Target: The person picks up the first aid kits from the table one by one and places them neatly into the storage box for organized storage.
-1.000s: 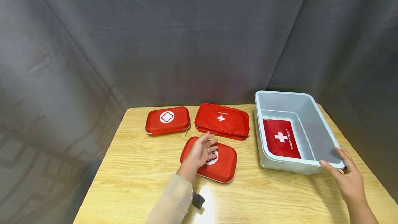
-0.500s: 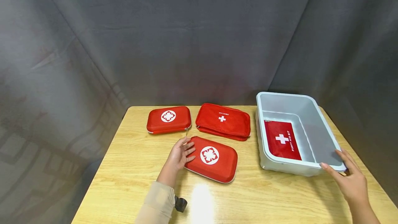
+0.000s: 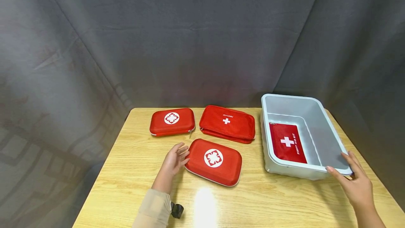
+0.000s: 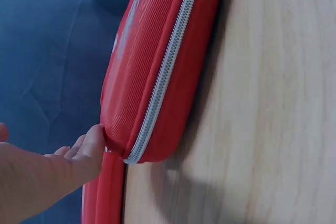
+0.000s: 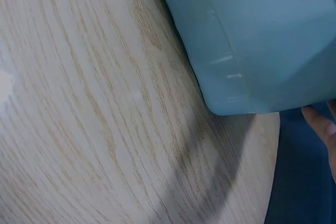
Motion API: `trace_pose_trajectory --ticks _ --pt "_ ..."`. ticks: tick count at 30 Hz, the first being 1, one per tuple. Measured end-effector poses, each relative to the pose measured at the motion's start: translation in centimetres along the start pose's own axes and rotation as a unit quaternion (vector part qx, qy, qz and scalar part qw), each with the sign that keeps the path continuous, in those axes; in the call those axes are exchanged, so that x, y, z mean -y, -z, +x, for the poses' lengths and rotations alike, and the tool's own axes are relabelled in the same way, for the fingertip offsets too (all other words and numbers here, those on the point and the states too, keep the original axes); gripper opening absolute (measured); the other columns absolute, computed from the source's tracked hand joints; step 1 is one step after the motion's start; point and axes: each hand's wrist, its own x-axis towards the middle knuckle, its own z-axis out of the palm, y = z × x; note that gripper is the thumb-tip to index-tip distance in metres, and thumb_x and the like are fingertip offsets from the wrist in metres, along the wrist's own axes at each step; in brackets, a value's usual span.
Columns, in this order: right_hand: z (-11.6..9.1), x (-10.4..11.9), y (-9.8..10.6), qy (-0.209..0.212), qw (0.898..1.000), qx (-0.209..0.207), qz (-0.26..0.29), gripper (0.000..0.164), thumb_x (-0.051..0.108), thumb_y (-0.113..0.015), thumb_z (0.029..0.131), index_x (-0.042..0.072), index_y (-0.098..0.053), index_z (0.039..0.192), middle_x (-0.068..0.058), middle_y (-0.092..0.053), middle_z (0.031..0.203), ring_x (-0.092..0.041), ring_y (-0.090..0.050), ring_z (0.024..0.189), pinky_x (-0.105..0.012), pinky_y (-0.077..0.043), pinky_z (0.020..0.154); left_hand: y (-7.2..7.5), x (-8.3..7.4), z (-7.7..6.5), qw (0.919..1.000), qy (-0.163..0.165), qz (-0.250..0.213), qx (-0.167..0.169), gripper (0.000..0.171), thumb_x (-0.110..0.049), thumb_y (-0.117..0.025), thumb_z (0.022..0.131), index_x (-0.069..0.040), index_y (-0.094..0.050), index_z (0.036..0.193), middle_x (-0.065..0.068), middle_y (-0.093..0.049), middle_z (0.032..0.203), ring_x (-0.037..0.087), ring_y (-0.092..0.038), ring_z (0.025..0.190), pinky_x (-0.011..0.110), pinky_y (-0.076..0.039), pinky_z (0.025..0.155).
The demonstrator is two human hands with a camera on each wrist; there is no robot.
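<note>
My left hand (image 3: 172, 161) is beside the left end of a red hard zip case (image 3: 227, 163) with a white round emblem, fingers loosely extended. In the left wrist view its fingertips meet the end of the zip case (image 4: 152, 72), whose silvery zip runs along the side; firm contact is hard to tell. At the near right corner of a grey plastic bin (image 3: 297, 166), my right hand (image 3: 357, 187) holds the rim between thumb and fingers. Its fingers (image 5: 317, 121) show against the bin's outer wall (image 5: 273, 45). A flat red first aid kit pouch (image 3: 283, 149) lies inside the bin.
Behind the front case lie a second red hard case (image 3: 155, 124) at left and a soft red first aid pouch (image 3: 212, 119) beside it. All rest on a wooden table (image 3: 126, 185). A grey curtain (image 3: 196, 45) hangs behind the table's back edge.
My left hand has moved left and back off the top of the front red case to its left end, uncovering the emblem. My right hand stays at the bin's corner.
</note>
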Motion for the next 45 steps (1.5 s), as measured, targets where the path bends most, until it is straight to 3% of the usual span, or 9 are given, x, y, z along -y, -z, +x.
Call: trace_pose_trajectory --ticks 7,12,17,22,24,31,37,45 --pt "-0.4 1.0 0.0 0.015 1.0 -0.001 -0.007 0.065 0.012 -0.065 0.077 0.022 -0.033 0.133 0.019 -0.015 0.138 0.014 -0.02 0.11 0.003 -0.018 0.08 0.7 0.5 -0.6 0.9976 0.007 0.045 -0.052 0.045 -0.018 -0.036 0.091 0.009 -0.024 0.124 0.03 -0.033 0.125 0.038 -0.035 0.113 0.042 -0.031 0.092" --pt "-0.2 0.6 0.1 0.024 1.0 0.003 -0.006 0.066 0.01 -0.065 0.076 0.021 -0.034 0.133 0.019 -0.017 0.137 0.015 -0.021 0.109 0.003 -0.019 0.079 1.1 1.1 -0.7 0.995 0.007 0.078 -0.062 0.045 -0.019 -0.039 0.089 0.01 -0.027 0.122 0.03 -0.037 0.123 0.033 -0.041 0.107 0.036 -0.037 0.086" --pt "0.9 -2.7 0.0 0.021 1.0 -0.004 -0.014 0.067 0.011 -0.067 0.074 0.022 -0.036 0.132 0.016 -0.019 0.138 0.011 -0.021 0.114 0.002 -0.02 0.081 1.5 1.9 0.0 0.9908 0.008 0.111 -0.077 0.037 -0.02 -0.044 0.085 0.005 -0.037 0.112 0.023 -0.046 0.112 0.02 -0.048 0.092 0.03 -0.039 0.075" --pt "2.6 -8.0 -0.3 0.036 0.999 -0.009 -0.032 0.072 0.015 -0.071 0.071 0.027 -0.035 0.132 0.018 -0.019 0.138 0.011 -0.02 0.115 0.003 -0.018 0.081 1.4 2.3 -0.2 0.9877 0.004 0.133 -0.083 0.036 -0.018 -0.045 0.084 0.007 -0.039 0.109 0.022 -0.047 0.108 0.022 -0.049 0.09 0.026 -0.041 0.066" --pt "2.7 -8.4 -0.3 0.043 0.998 -0.01 -0.035 0.072 0.015 -0.071 0.071 0.029 -0.034 0.132 0.019 -0.019 0.137 0.012 -0.02 0.114 0.004 -0.018 0.08 1.5 2.6 -0.1 0.9868 0.001 0.141 -0.081 0.038 -0.018 -0.045 0.084 0.008 -0.038 0.11 0.022 -0.049 0.107 0.022 -0.05 0.089 0.024 -0.041 0.063" --pt "0.1 -0.5 -0.1 0.028 1.0 0.007 0.003 0.067 0.008 -0.063 0.077 0.019 -0.03 0.135 0.017 -0.016 0.139 0.011 -0.019 0.113 0.002 -0.018 0.082 2.6 4.3 1.3 0.9854 0.015 0.148 -0.082 0.031 -0.021 -0.048 0.082 0.0 -0.042 0.103 0.002 -0.057 0.086 0.008 -0.051 0.07 0.021 -0.039 0.056" --pt "-0.5 1.5 -0.2 0.018 1.0 -0.002 0.02 0.065 0.006 -0.061 0.079 0.02 -0.03 0.134 0.016 -0.017 0.139 0.011 -0.019 0.114 0.001 -0.018 0.084 2.0 4.0 0.7 0.981 0.029 0.172 -0.086 0.028 -0.022 -0.049 0.082 -0.001 -0.043 0.098 0.004 -0.048 0.082 0.008 -0.046 0.063 0.023 -0.039 0.057" --pt "-0.7 2.3 -0.2 0.02 1.0 0.002 0.016 0.065 0.005 -0.06 0.079 0.018 -0.03 0.135 0.02 -0.016 0.137 0.012 -0.018 0.112 0.001 -0.016 0.084 1.1 3.4 0.5 0.9746 0.036 0.213 -0.059 0.011 -0.016 -0.049 0.081 -0.005 -0.048 0.078 -0.004 -0.048 0.055 0.007 -0.042 0.048 0.025 -0.036 0.052"
